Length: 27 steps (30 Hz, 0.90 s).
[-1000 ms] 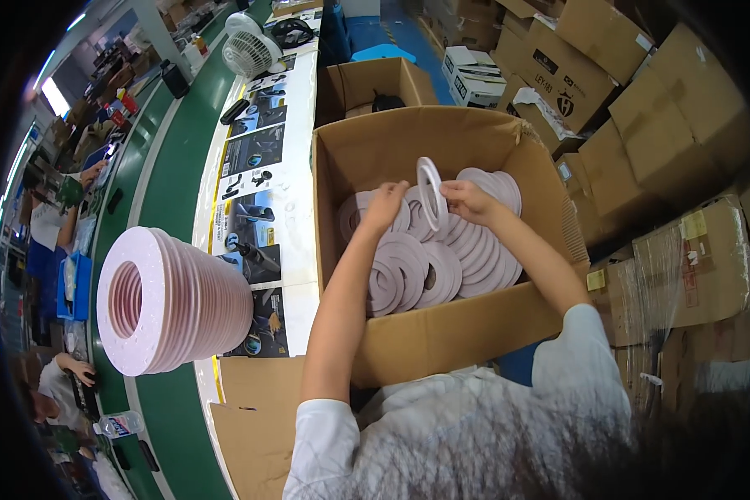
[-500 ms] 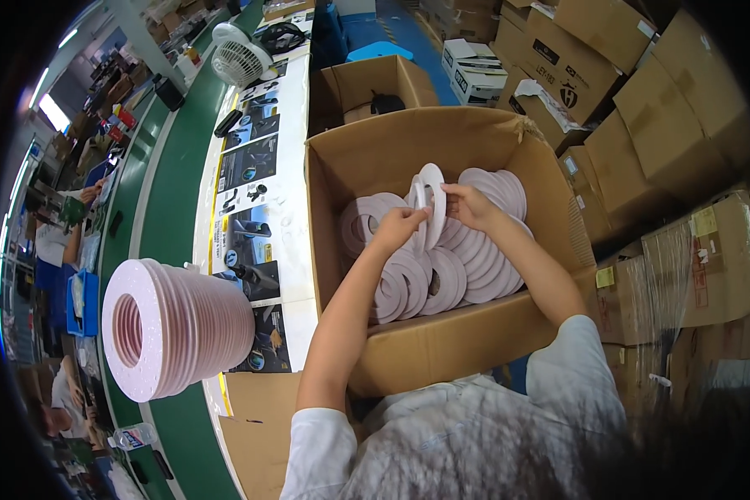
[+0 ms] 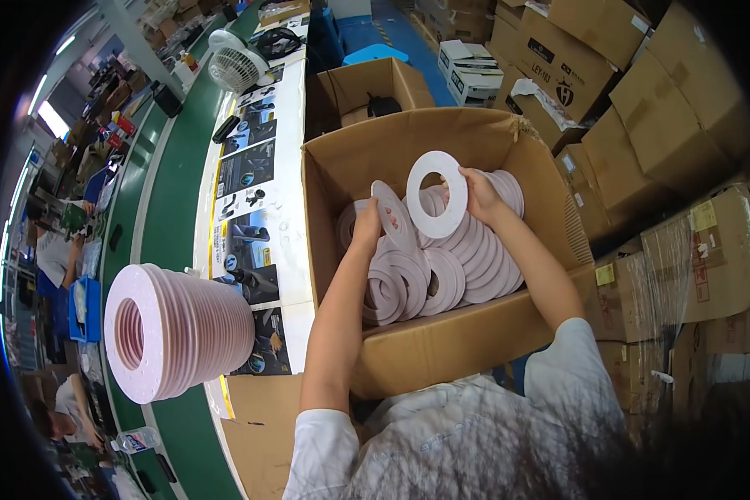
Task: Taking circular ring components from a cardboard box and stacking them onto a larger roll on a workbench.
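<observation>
My left hand grips a flat, pale pink foam-like ring, turned nearly edge-on, with fingertips showing through its hole. A second ring, whiter and facing me, is pinched at its right edge by my right hand. The two rings are apart, close side by side above the open cardboard box. Inside that box, under my hands, many loose rings lie in overlapping, leaning rows. A thick pile of matching rings stands on the bench to the left.
The white-edged bench with printed sheets runs along the box's left side, beside a green conveyor belt. A small white fan stands at its far end. Another open carton lies beyond; stacked cartons fill the right.
My hands have moved apart, separating the rings that were held together. The right-hand ring has turned to face me; the left-hand ring has shifted left and tilted.
</observation>
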Each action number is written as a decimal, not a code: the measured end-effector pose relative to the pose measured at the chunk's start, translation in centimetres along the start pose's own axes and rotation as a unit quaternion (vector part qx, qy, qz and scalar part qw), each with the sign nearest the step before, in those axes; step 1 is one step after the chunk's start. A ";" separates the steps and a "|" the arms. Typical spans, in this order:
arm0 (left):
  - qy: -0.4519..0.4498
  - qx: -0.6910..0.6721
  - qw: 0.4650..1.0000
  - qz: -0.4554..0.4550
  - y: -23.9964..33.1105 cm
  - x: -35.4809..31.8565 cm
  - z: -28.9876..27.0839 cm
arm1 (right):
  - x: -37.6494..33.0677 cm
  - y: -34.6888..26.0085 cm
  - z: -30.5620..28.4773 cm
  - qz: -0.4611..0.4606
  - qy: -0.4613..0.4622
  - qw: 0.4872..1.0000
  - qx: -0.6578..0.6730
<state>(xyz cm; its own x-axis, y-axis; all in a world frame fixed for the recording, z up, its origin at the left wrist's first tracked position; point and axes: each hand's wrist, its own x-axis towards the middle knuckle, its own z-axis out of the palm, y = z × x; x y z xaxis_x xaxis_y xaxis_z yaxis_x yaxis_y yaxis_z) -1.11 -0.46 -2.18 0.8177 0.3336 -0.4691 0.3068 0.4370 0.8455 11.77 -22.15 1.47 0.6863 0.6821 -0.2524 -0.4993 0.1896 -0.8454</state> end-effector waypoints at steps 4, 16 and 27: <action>0.008 -0.021 1.000 0.007 0.2 -0.1 -0.6 | -0.8 -1.4 0.9 -0.031 -0.025 0.999 0.036; 0.000 -0.060 0.998 0.020 0.0 0.2 -0.6 | -2.4 -3.5 -0.7 -0.097 -0.102 0.978 -0.153; 0.025 -0.017 0.998 0.056 0.2 -0.5 -0.8 | -3.3 -4.8 -1.3 -0.134 -0.096 0.981 -0.099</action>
<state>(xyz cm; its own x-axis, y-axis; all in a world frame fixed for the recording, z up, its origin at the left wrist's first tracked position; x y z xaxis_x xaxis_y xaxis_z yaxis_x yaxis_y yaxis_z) -1.87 0.13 -1.93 0.8202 0.4235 -0.3845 0.1966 0.4226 0.8847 12.58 -26.21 5.79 0.6572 0.7506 0.0689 -0.1888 0.2524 -0.9490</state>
